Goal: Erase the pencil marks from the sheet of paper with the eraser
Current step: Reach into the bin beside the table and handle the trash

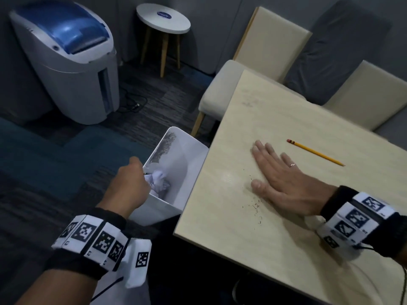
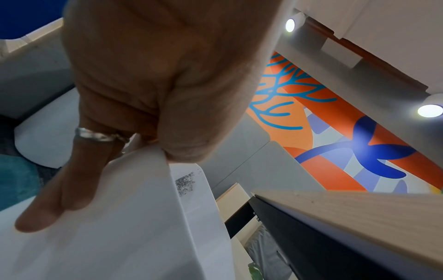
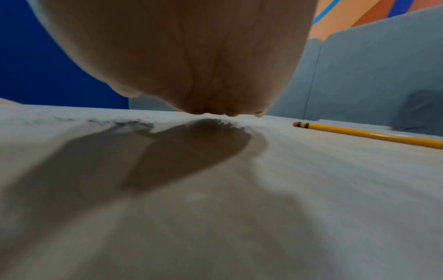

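Gripping the rim of a white bin (image 1: 176, 194), the left hand (image 1: 130, 183) is curling its fingers (image 2: 59, 189) and thumb over the near wall and holding the bin tilted against the edge of the table (image 1: 286, 249). Inside the bin a crumpled sheet of paper (image 1: 159, 180) is lying just beyond the knuckles, and a grey smear of eraser dust (image 1: 164, 146) is clinging to the far inner wall; the left wrist view is showing the same dust on the bin wall (image 2: 184, 182). Over on the table, the right hand (image 1: 284, 183) is lying flat, palm down, with its fingers straight and spread and nothing held in it. Dark eraser crumbs (image 1: 256, 205) are sitting scattered on the tabletop just beside the thumb, toward the bin. A yellow pencil (image 1: 316, 152) with a pink eraser tip is resting on the table beyond the fingertips, near them but not touching, and it is also showing in the right wrist view (image 3: 369, 133). Whether a separate eraser is anywhere in view cannot be told. A grey and blue shredder (image 1: 66, 60) and a small round stool (image 1: 163, 18) are standing on the carpet beyond the bin.
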{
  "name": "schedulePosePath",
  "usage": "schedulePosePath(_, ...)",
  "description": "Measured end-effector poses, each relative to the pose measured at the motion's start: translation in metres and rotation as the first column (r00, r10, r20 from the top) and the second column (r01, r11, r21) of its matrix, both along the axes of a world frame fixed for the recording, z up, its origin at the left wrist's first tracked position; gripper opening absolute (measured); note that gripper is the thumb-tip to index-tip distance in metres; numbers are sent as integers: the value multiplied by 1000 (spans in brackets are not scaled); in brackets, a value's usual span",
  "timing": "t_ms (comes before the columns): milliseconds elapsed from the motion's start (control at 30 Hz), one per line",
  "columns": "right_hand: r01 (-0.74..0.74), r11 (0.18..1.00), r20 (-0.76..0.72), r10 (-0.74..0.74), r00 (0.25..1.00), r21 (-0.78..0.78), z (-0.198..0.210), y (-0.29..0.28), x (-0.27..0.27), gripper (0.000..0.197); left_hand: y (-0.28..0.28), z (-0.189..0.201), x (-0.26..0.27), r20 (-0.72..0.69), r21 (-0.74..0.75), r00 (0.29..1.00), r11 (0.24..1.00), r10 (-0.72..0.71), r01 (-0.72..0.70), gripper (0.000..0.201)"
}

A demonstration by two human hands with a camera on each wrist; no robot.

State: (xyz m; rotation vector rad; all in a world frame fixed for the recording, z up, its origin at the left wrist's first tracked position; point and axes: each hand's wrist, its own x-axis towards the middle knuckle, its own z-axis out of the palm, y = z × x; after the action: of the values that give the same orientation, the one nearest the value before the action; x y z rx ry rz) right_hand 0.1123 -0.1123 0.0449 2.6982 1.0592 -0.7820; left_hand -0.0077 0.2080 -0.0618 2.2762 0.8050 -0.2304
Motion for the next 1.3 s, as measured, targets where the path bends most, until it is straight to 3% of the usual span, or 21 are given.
schedulePosePath(100,-46,998,-5,46,999,31,0,-1,-32,94,5,1,-4,-16,9,1000,1000,4,-3,15)
schedulePosePath(200,257,958,-50,-253,966,124,8,-15,-88,97,10,1,-7,-27,12,1000,1000,-5,6,19)
schedulePosePath(267,478,877,-40,-477,878,34,0,-21,-127,105,13,0,-9,-24,13,1000,1000,-15,15,23)
schedulePosePath(400,669,743,26,-668,743,-12,-22,12,-172,114,14,1,-11,-27,-8,999,1000,-18,18,31)
schedulePosePath(467,680,732,23,-681,732,35,-22,50,-170,114,12,2,-11,-32,-21,999,1000,-23,22,34)
schedulePosePath(633,609,782,-23,-612,791,134,-15,116,-130,113,11,3,-11,-20,-72,1000,997,-15,14,39)
schedulePosePath(733,649,751,-4,-654,757,122,2,88,-114,118,14,0,-10,3,-115,1000,993,11,-11,34)
schedulePosePath(900,763,641,72,-760,647,-82,-2,44,-117,133,15,-4,-8,34,-144,999,989,28,-23,31)
schedulePosePath(1133,551,827,-44,-550,834,113,-20,105,-100,113,13,5,-7,76,-171,996,985,52,-39,32)
schedulePosePath(1200,550,820,-62,-547,835,160,-15,101,-94,113,15,9,-8,101,-192,993,981,60,-39,32)
schedulePosePath(1300,637,754,-33,-641,767,158,-6,70,-87,132,16,14,-8,131,-233,989,972,68,-36,33)
